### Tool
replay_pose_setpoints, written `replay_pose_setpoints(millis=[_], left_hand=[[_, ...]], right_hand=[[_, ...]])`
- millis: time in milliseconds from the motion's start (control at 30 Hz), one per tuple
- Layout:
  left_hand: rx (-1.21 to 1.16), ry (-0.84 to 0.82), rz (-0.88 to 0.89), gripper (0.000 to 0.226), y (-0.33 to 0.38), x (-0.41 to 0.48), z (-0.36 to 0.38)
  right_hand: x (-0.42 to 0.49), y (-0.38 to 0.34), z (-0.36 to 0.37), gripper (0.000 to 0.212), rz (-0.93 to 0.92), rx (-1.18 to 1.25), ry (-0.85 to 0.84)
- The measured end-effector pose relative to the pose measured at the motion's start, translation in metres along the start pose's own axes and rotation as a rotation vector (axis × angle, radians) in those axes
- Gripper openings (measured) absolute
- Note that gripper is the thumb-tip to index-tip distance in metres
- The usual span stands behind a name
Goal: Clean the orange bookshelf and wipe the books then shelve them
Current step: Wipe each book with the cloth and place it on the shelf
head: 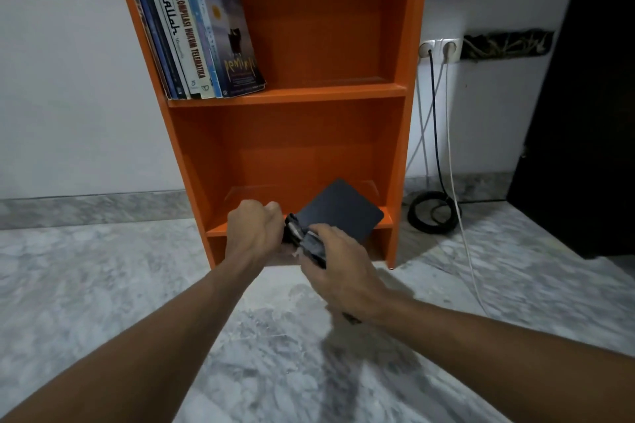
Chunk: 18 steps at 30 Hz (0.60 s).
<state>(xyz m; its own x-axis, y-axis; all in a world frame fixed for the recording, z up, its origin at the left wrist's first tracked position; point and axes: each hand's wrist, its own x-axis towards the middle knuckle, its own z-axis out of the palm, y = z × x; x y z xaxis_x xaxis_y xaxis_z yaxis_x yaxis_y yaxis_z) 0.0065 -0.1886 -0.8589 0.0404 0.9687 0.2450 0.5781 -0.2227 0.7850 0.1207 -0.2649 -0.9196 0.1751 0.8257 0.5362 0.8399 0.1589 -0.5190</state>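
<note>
The orange bookshelf (288, 94) stands against the wall, and several books (202, 31) lean left on its upper shelf. At the front of the bottom shelf a dark book (340, 209) lies tilted, its near edge off the shelf. My left hand (254, 230) curls its fingers round the book's near left end. From the right, my right hand (338, 264) grips the same near edge, where pale page edges show. The fingertips of both hands are hidden.
The shelf stands on a grey marbled floor (103, 285). To the right, cables (434, 148) hang from wall sockets (439, 50) and a black coil (433, 216) lies on the floor. A dark door or cabinet (584, 113) fills the far right.
</note>
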Motion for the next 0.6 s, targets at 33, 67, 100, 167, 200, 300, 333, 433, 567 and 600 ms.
replay_pose_setpoints(millis=[33, 67, 100, 167, 200, 300, 333, 433, 567, 600], left_hand=[[-0.01, -0.03, 0.023, 0.035, 0.002, 0.0, 0.0], [-0.02, -0.066, 0.062, 0.031, 0.004, 0.001, 0.001], [-0.054, -0.083, 0.086, 0.032, 0.005, 0.002, 0.0], [-0.188, -0.126, 0.093, 0.047, 0.009, 0.003, -0.005], [-0.177, -0.127, 0.133, 0.053, 0.006, 0.005, -0.008], [0.107, -0.202, 0.309, 0.042, -0.008, 0.008, -0.013], [0.124, -0.28, 0.314, 0.035, -0.012, 0.008, -0.013], [-0.013, -0.469, 0.258, 0.032, -0.021, 0.009, -0.016], [-0.27, -0.576, 0.115, 0.03, -0.018, 0.003, -0.018], [-0.221, -0.548, 0.13, 0.03, -0.017, 0.003, -0.017]], right_hand=[[0.003, -0.001, -0.003, 0.026, 0.005, 0.001, 0.025], [0.006, 0.0, -0.006, 0.021, 0.028, 0.029, 0.023], [0.008, 0.0, -0.012, 0.016, 0.069, 0.092, 0.016], [0.013, 0.002, -0.026, 0.008, 0.17, 0.26, 0.022], [0.015, 0.004, -0.033, 0.007, 0.227, 0.342, 0.025], [0.019, 0.012, -0.05, 0.004, 0.395, 0.603, 0.022], [0.019, 0.017, -0.053, 0.006, 0.441, 0.656, 0.033], [0.016, 0.027, -0.053, 0.01, 0.558, 0.781, 0.104], [0.016, 0.03, -0.059, 0.019, 0.708, 1.091, 0.136], [0.016, 0.031, -0.059, 0.02, 0.727, 1.12, 0.122]])
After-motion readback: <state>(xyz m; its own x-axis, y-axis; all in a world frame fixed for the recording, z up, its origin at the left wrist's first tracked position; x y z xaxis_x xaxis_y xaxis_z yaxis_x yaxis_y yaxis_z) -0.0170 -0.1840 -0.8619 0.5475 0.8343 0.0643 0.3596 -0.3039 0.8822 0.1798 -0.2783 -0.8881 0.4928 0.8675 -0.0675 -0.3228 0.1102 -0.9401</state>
